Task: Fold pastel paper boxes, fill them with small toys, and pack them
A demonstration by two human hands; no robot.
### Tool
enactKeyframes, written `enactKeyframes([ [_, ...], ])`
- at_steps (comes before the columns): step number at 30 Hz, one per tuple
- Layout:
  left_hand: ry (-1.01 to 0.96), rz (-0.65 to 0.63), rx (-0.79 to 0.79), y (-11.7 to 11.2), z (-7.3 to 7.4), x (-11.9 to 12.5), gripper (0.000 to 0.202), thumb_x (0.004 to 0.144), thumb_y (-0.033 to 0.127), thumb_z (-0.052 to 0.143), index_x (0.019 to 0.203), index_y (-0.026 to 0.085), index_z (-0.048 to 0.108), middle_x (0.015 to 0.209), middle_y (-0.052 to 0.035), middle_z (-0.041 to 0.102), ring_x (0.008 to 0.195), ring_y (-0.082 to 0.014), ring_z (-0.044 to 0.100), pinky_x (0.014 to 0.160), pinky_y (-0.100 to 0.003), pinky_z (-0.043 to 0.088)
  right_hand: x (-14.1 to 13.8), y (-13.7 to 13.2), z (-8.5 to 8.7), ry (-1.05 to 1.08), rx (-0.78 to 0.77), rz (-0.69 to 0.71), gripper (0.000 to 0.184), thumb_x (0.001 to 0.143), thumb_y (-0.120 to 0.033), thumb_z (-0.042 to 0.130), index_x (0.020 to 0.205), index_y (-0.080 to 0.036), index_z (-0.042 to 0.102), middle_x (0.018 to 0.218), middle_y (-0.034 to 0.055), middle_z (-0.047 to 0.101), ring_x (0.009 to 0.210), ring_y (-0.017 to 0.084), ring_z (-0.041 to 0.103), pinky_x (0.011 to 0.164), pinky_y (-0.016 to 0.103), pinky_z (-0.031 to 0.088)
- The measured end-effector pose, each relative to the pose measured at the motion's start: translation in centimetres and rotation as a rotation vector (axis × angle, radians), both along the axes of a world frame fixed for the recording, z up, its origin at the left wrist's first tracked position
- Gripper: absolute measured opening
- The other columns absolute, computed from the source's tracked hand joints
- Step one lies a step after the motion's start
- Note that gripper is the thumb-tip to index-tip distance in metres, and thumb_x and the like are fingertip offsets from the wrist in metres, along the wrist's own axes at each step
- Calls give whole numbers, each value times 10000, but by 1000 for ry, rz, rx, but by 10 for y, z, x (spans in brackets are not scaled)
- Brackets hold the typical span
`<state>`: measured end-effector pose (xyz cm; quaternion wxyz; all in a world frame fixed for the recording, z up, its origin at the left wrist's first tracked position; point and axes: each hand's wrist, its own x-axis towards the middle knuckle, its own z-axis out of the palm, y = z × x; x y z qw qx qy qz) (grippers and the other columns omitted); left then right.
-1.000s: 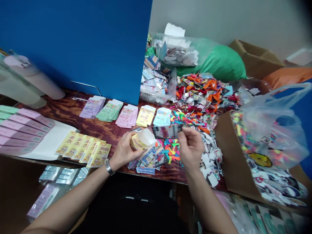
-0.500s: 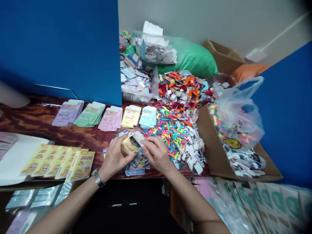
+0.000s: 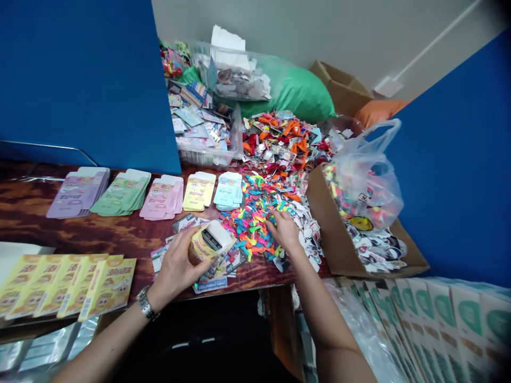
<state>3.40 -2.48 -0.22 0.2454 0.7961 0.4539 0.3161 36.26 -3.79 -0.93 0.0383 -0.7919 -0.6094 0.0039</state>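
Nearest us, our left hand (image 3: 174, 267) is closed around a yellow paper packet (image 3: 203, 247), gripping it just above the front edge of the wooden table (image 3: 120, 234), with its white end tipped toward our right. A steel watch (image 3: 146, 303) sits on that wrist. Below the packet lie loose printed cards (image 3: 213, 283), reaching almost to the edge. Our right hand (image 3: 284, 230) is low and curled, its fingers (image 3: 273, 226) touching a heap of bright little balloons (image 3: 251, 229). The jumble is so thick that we can't tell whether they have pinched any.

To the left, yellow cards (image 3: 67, 284) lie fanned close to the front edge. Bare wood shows between them and a row of lilac, green, pink, yellow and blue folded packets (image 3: 162, 197). Right of the balloons, paper scraps (image 3: 307, 229) run up against a cardboard box (image 3: 335, 234) holding a plastic bag (image 3: 365, 181). Farther back sit a plastic tub (image 3: 199, 143) and a green sack (image 3: 299, 93), with a blue partition (image 3: 80, 80) to the left.
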Motion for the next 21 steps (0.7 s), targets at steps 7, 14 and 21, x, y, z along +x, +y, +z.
enactKeyframes([
  [7, 10, 2, -17, 0, -1, -2, 684, 757, 424, 699, 1333, 192, 413, 1191, -117, 577, 1101, -279, 585, 941, -402, 490, -3, 6, -2, 5, 26, -2, 286, 975, -331, 426, 1001, -228, 692, 1008, 79, 669, 965, 224, 573, 801, 294, 388],
  [14, 6, -26, 28, -2, -1, 4, 684, 771, 461, 687, 1328, 171, 416, 1235, -143, 577, 1142, -287, 575, 938, -393, 494, -5, 8, 13, 44, -8, 36, 244, 956, -357, 466, 1051, -250, 663, 929, 31, 713, 829, 183, 631, 665, 256, 374],
  [21, 12, -7, 26, 1, -5, -1, 702, 770, 485, 681, 1347, 188, 412, 1222, -122, 582, 1109, -286, 593, 945, -402, 495, 25, -10, 21, -27, -4, -136, 312, 967, -353, 443, 1206, -261, 621, 1108, 61, 683, 944, 200, 635, 727, 266, 411],
])
